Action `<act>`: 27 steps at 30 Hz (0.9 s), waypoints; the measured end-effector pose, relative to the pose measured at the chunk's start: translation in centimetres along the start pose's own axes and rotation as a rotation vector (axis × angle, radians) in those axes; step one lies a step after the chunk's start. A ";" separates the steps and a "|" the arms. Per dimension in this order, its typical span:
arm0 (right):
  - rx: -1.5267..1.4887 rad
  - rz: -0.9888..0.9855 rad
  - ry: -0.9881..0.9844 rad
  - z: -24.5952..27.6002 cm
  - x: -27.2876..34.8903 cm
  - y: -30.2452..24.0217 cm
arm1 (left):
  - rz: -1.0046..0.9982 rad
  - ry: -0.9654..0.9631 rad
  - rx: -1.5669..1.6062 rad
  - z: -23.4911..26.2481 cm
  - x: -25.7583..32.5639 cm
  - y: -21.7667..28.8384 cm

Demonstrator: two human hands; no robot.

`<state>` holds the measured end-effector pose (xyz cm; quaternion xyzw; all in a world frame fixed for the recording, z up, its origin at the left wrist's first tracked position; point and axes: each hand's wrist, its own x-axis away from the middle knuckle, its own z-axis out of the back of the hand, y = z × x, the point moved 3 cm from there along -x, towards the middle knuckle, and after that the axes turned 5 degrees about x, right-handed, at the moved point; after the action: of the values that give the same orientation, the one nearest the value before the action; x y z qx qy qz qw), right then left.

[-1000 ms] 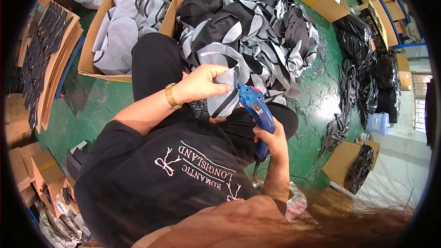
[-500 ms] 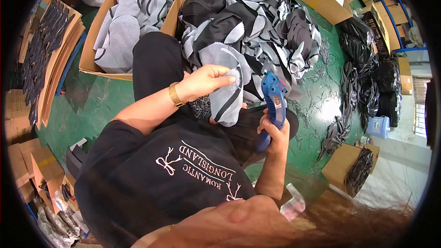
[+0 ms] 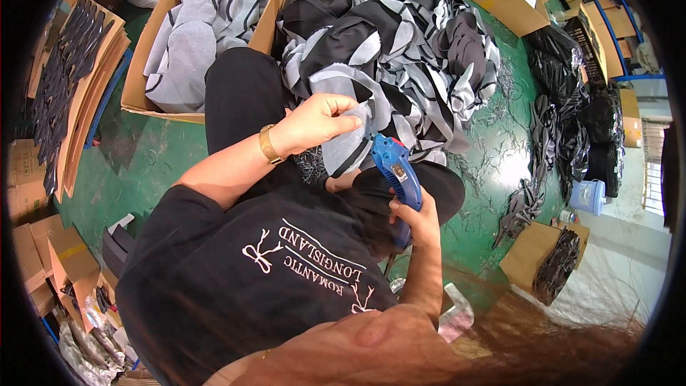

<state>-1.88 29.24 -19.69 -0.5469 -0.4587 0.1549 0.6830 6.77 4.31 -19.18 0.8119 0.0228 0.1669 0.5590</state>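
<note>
Pinched between thumb and fingers of my left hand (image 3: 314, 125) is a grey fabric piece (image 3: 344, 151) that hangs down in front of my lap. My right hand (image 3: 418, 221) is wrapped round the grip of blue electric scissors (image 3: 397, 170). Their head points up and left, close beside the fabric's right edge. Whether the blade touches the cloth I cannot tell. Just beyond my hands lies a big heap of grey and black fabric pieces (image 3: 407, 43).
On the left stands an open cardboard box (image 3: 281, 11) filled with grey pieces. Another carton (image 3: 493, 1) is at the far right. Thin trimmings litter the green floor (image 3: 475, 179). Black plastic bags (image 3: 557, 64), a light blue bucket (image 3: 588, 198) and a smaller carton (image 3: 529, 257) line the right side.
My right hand has brought the electric scissors left and slightly nearer to me, up to the fabric's edge. The left hand has barely moved and still holds the piece.
</note>
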 end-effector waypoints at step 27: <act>-0.299 0.234 0.120 4.6 -4.4 -0.6 | -0.850 1.117 0.172 20.8 8.4 7.0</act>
<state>-8.07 28.68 -21.26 -0.7001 -0.3684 0.1304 0.5976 19.85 -15.15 -17.40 0.5668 0.6345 0.3233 0.4144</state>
